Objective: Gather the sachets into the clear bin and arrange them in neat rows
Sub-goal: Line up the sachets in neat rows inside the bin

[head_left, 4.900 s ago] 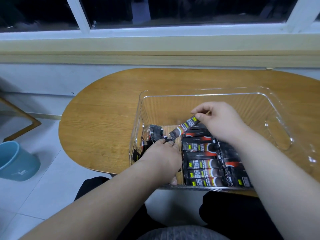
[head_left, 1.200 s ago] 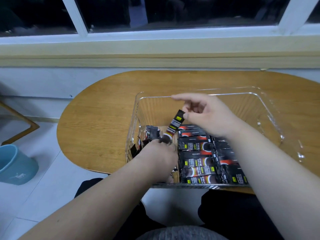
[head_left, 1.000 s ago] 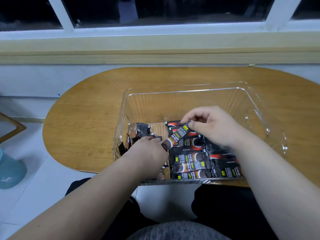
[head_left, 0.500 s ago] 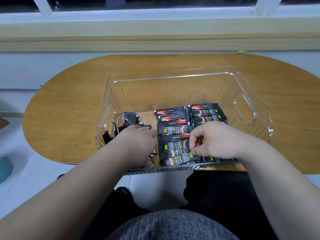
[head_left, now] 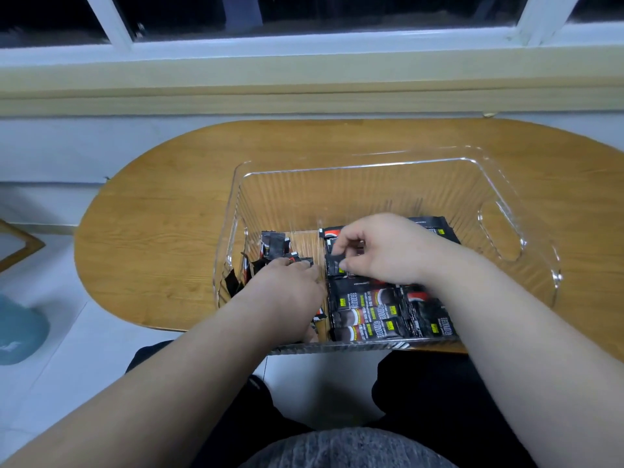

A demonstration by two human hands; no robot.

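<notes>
Inside clear bin [head_left: 499, 184] on wooden table [head_left: 162, 231]: sachet rows [head_left: 368, 312] flat at right, loose sachets [head_left: 273, 246] jumbled left. Right hand [head_left: 381, 251] pinching one sachet [head_left: 334, 265] at fingertips over rows. Left hand [head_left: 287, 288] palm-down among loose ones, grip unclear.

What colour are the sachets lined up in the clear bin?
The sachets are black with red, white and small yellow-green markings; head view.

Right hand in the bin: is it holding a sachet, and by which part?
Yes: the right hand pinches a black sachet by its left end, thumb and fingers, over the arranged rows. The left hand's grip cannot be told.
</notes>
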